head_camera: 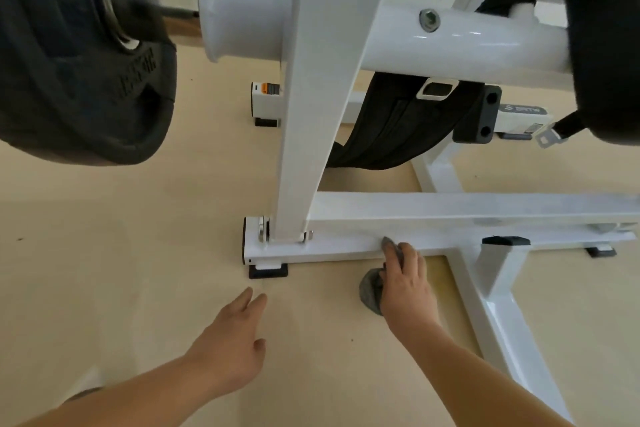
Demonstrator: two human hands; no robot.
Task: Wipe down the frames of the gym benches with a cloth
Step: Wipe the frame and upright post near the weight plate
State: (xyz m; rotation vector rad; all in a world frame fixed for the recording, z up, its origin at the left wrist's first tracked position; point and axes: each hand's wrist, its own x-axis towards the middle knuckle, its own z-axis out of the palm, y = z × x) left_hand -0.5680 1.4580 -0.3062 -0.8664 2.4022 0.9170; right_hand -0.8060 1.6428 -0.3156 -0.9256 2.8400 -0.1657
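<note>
A white steel bench frame fills the view, with a low horizontal base bar resting on the tan floor. My right hand presses a grey cloth against the near side of that base bar; part of the cloth bunches out to the left of my palm and a corner shows above my fingertips. My left hand hovers over the floor with straight, relaxed fingers, holding nothing, just below the bar's left end.
A black weight plate on a bar sleeve hangs at upper left. A white upright post rises from the base. Another black plate is at upper right. A black strap hangs behind. Black rubber feet sit under the bar.
</note>
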